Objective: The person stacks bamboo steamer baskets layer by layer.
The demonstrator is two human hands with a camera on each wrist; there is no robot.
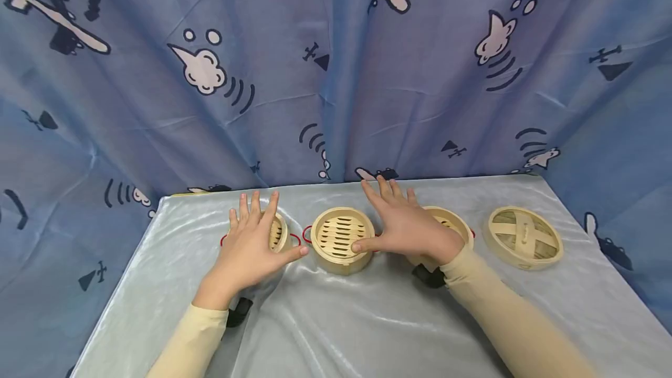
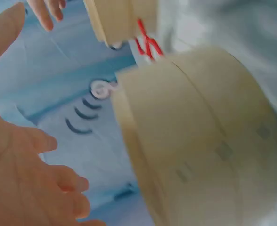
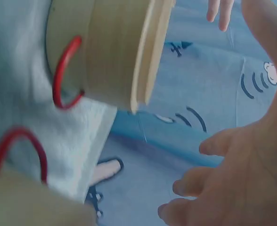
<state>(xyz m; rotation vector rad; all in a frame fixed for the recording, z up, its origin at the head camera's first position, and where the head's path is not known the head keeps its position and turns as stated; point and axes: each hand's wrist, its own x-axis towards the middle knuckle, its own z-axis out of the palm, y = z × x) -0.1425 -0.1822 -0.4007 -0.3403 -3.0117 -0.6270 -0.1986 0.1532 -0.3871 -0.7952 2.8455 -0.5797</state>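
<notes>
- The left hand (image 1: 247,252) had its fingers straight and spread apart, the thumb pointing right, in the left middle of the head view.
- The right hand (image 1: 406,223) was likewise spread apart right of the centre, its thumb reaching left over the middle basket; the right wrist view showed a gap between hand and baskets.
- The left basket (image 1: 276,233) sat partly hidden behind the left hand; in the left wrist view it filled the right half, apart from the fingers.
- The middle basket (image 1: 340,237) stood upright between the hands, near the centre of the head view, its slatted inside showing.
- The right basket (image 1: 452,220) was partly covered by the right hand, right of the centre.
- Red loops (image 1: 307,234) stuck out from the baskets' sides.
- A round lid (image 1: 525,238) with crossed bands lay farther right, apart from the baskets.
- Pale sleeves (image 1: 190,334) came in from the lower edge.
- A shiny grey cloth (image 1: 325,325) lay under everything, and a blue curtain (image 1: 336,74) with planes and clouds filled the upper half.
</notes>
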